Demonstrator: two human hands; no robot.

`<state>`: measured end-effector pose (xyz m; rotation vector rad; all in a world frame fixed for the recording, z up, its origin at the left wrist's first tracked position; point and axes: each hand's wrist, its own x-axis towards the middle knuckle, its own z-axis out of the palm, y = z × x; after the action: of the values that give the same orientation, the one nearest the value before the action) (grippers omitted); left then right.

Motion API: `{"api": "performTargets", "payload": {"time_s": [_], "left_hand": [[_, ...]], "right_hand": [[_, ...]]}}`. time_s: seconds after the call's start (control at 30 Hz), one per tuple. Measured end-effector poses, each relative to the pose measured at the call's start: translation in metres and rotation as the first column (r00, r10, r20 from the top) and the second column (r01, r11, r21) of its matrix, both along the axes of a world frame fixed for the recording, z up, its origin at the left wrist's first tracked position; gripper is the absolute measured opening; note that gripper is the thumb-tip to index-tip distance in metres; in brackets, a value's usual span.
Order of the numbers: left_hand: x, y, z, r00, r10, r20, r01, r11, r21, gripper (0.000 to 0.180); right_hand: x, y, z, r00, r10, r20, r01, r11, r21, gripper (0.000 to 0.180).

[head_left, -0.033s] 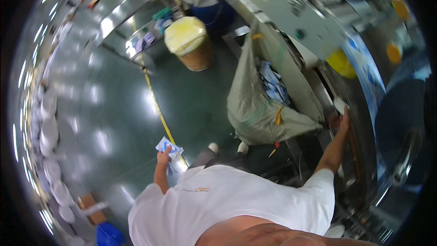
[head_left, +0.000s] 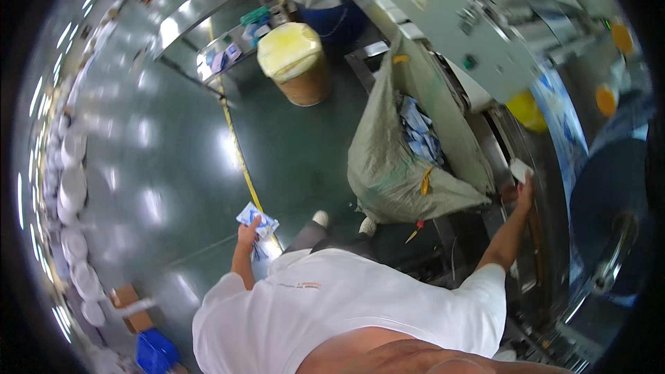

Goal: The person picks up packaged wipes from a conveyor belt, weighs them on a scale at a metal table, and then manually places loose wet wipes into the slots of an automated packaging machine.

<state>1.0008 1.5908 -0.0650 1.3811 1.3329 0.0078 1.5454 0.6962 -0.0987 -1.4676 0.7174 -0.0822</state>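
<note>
Blue-and-white flat packets [head_left: 259, 221] are in my left hand [head_left: 249, 230], out to the left over the floor; the fingers close around them. On the right, my right hand [head_left: 525, 192] reaches to the machine's edge. Its fingers grip a small white folded pad [head_left: 520, 170], whose exact kind I cannot make out. Between my hands, nearer the right, hangs a large grey-green woven sack [head_left: 388, 159], its mouth gaping. Crumpled blue-and-white wrappers [head_left: 420, 131] lie inside it.
The machine [head_left: 457, 34] fills the right side, with a printed film web [head_left: 560, 107] and a large dark roll [head_left: 616, 201]. A brown drum with a yellow cover [head_left: 294, 62] stands ahead. White rolls [head_left: 73, 187] line the left; a blue bin [head_left: 156, 352] sits lower left.
The view has shifted slightly. My right hand and the white pad show a little lower against the machine; my left hand still holds the packets.
</note>
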Motion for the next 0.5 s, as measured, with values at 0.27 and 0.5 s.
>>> {"api": "performTargets", "payload": {"time_s": [0.27, 0.5], "left_hand": [[0.068, 0.080, -0.023, 0.973, 0.127, 0.192, -0.109, 0.989, -0.097, 0.040], [0.158, 0.230, -0.026, 0.952, 0.033, 0.305, 0.018, 0.986, -0.165, 0.037]], "right_hand": [[-0.052, 0.073, 0.052, 0.881, -0.305, 0.362, 0.167, 0.916, 0.364, 0.053], [-0.091, 0.295, 0.094, 0.915, -0.069, 0.398, -0.131, 0.882, 0.454, 0.040]]}}
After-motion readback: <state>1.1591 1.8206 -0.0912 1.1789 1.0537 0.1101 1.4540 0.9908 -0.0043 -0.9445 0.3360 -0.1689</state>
